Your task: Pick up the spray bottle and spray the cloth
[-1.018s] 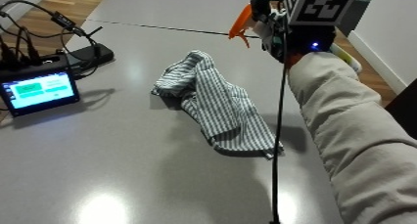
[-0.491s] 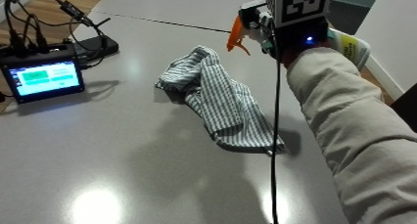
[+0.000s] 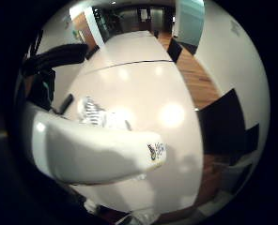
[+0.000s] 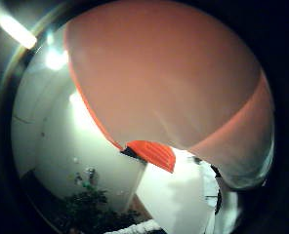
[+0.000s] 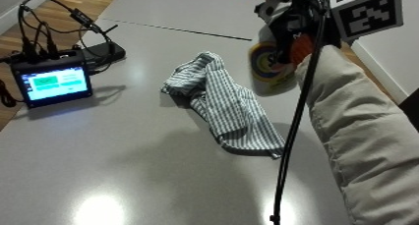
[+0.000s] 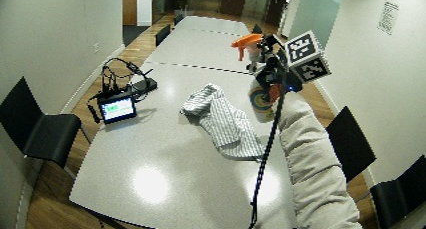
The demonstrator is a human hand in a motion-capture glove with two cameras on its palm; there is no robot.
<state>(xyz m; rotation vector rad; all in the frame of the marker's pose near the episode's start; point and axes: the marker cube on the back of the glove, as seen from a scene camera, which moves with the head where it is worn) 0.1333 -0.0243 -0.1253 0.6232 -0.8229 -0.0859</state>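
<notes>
The gloved right hand point(image 5: 294, 26) is gripping the spray bottle point(image 5: 270, 63) above the tabletop point(image 5: 144, 151), at 2 o'clock from the striped cloth point(image 5: 225, 104). Only the wide outside view is showing its orange nozzle point(image 6: 245, 40); the closer outside view is cutting it off, and the fingers are hard to make out.

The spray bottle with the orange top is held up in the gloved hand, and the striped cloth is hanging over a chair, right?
Not quite. The spray bottle with the orange top is held up in the gloved right hand, but the striped cloth is not on a chair. It lies crumpled on the grey table, as the outside view shows.
</notes>
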